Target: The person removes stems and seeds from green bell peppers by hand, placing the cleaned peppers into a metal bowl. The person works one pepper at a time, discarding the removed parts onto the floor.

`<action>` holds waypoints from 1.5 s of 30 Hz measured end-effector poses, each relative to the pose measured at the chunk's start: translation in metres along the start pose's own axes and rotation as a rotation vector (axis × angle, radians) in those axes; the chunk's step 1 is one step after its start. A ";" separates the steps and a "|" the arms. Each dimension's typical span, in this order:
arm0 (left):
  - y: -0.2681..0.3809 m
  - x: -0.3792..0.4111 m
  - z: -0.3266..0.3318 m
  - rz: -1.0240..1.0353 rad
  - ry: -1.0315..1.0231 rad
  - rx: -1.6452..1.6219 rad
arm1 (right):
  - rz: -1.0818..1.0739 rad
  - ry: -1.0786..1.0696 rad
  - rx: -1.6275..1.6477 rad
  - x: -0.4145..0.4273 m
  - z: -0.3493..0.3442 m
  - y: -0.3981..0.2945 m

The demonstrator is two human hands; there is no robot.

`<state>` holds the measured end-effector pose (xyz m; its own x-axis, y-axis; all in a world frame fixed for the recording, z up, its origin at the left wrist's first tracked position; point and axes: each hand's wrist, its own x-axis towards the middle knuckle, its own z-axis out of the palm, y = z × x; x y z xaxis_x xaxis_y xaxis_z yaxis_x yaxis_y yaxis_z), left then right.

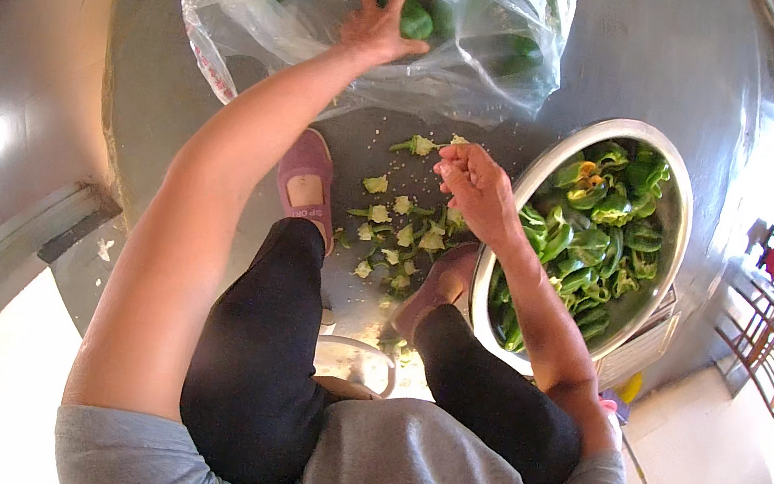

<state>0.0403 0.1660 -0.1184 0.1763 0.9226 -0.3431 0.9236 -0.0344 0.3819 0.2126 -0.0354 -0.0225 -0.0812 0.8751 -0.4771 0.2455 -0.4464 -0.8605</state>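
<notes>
My left hand (382, 30) is at the opening of a clear plastic bag (253, 31), its thumb and forefinger spread around a whole green pepper (416, 20). More green shapes show blurred through the plastic. My right hand (475, 188) hovers over the floor by a metal basin (492, 319), fingers loosely curled; nothing shows in it, though its palm is hidden. Torn green pepper pieces (588, 243) fill much of the basin. Pepper cores with stems (407, 235) and loose seeds lie on the floor between my feet, and one core (417, 145) lies close to my right fingertips.
My pink shoes (309, 169) flank the scraps on the grey floor (650, 63). At the left is a door sill (82, 224) beside a pale wall (44, 58). Wooden chair-like furniture (760, 331) stands far right. A thin stick (645, 481) lies at the lower right.
</notes>
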 end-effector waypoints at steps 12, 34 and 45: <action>0.014 -0.147 -0.008 0.488 -0.272 -0.948 | 0.374 0.006 0.607 0.035 -0.012 -0.007; 0.029 -0.191 -0.043 -0.439 -0.851 -1.422 | -0.446 0.049 -0.365 -0.018 0.013 -0.030; 0.043 -0.192 -0.041 -0.531 -0.724 -1.838 | -0.484 0.196 -0.675 -0.007 0.025 -0.047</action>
<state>0.0319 0.0028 -0.0007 0.5645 0.4046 -0.7195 -0.3582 0.9054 0.2280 0.1771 -0.0252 0.0168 -0.1723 0.9850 0.0093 0.7549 0.1381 -0.6412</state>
